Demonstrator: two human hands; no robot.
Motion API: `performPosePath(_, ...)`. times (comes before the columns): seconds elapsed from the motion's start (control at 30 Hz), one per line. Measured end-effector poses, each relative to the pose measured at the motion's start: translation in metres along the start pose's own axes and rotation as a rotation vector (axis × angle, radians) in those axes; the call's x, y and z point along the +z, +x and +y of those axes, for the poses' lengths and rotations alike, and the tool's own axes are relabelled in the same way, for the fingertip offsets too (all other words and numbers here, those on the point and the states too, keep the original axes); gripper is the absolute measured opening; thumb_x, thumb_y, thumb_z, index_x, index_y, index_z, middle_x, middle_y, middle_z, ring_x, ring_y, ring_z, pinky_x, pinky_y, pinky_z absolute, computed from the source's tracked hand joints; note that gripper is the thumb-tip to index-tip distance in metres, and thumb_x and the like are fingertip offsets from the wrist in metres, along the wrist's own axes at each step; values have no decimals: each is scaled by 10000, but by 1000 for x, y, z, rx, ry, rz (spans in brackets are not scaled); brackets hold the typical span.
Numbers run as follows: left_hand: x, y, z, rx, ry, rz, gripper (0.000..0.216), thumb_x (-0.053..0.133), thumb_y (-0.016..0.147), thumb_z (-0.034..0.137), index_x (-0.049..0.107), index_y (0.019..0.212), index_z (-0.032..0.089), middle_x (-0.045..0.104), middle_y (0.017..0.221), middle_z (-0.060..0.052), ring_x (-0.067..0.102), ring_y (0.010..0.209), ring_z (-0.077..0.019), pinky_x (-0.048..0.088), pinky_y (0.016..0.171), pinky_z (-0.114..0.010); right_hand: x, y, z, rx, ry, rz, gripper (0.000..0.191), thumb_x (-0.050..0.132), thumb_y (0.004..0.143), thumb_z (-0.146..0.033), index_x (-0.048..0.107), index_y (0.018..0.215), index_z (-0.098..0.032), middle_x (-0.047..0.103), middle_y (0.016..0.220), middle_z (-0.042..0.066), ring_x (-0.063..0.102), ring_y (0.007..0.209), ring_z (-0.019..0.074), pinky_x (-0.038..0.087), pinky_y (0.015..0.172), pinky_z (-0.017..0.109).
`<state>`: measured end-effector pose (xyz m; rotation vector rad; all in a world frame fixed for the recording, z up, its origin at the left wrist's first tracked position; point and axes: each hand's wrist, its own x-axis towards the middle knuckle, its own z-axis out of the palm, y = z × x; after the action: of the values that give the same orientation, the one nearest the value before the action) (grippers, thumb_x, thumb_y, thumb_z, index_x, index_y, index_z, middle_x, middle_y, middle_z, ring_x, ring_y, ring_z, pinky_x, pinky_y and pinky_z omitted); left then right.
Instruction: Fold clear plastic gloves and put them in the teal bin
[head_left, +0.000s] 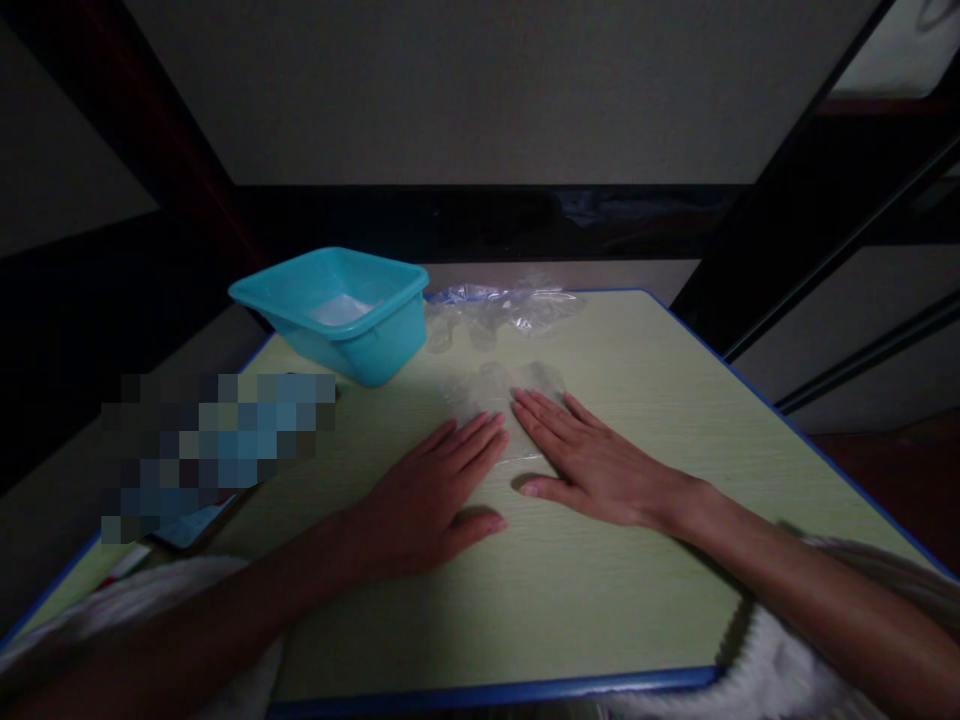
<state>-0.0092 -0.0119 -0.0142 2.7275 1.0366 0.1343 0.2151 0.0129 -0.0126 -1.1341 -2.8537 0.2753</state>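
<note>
A thin, clear piece of plastic film [491, 385], with a lobed far edge like a disposable glove, lies flat on the table. My left hand [439, 490] rests palm down with its fingertips on the film's left part. Against the right part press the fingers of my right hand [592, 455], also palm down, its thumb spread toward the left hand. Both hands lie flat and grip nothing. Part of the film is hidden under the fingers. Farther back lies a crumpled heap of similar clear plastic [525, 308].
A turquoise plastic basin [390, 340] stands at the back left, with something whitish in its bottom. A blurred-out device-like object [199, 525] lies at the left. The pale green table [480, 630] has a blue edge; a panel rises behind it.
</note>
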Motion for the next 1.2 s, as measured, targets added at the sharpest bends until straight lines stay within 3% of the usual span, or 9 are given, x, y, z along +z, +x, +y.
performPosePath(0.33, 4, -1, -3, 23, 55, 5, 650, 450, 882, 492, 280, 1412, 157, 169, 1512, -137, 129, 1390, -284, 184, 1096, -473, -6, -1, -2, 69, 9, -73, 889, 235, 828, -709, 152, 1442, -71, 73, 1483, 175, 48, 1375, 304, 106, 1089, 566)
performPosePath(0.9, -1, -1, -1, 21, 66, -17, 629, 472, 887, 434, 266, 1417, 166, 159, 1512, -143, 122, 1391, -277, 196, 1090, -472, -7, -5, 30, 173, -41, 4, 886, 167, 840, -696, 178, 1433, -38, 127, 1476, 202, 118, 1371, 303, 116, 1078, 586)
performPosePath(1.07, -6, -6, -5, 58, 62, -62, 632, 473, 884, 445, 270, 1414, 169, 167, 1512, -135, 111, 1394, -268, 169, 1101, -462, -9, -6, 33, 141, -52, 105, 772, 217, 881, -632, 197, 1439, -99, 181, 1473, 198, 160, 1363, 324, 155, 1044, 636)
performPosePath(1.2, -7, -11, -8, 105, 39, -27, 655, 491, 870, 449, 267, 1413, 160, 191, 1506, -142, 130, 1391, -274, 171, 1100, -480, -19, -7, 30, -58, -61, 115, 704, 344, 886, -578, 271, 1415, -118, 277, 1453, 199, 261, 1343, 305, 220, 1048, 597)
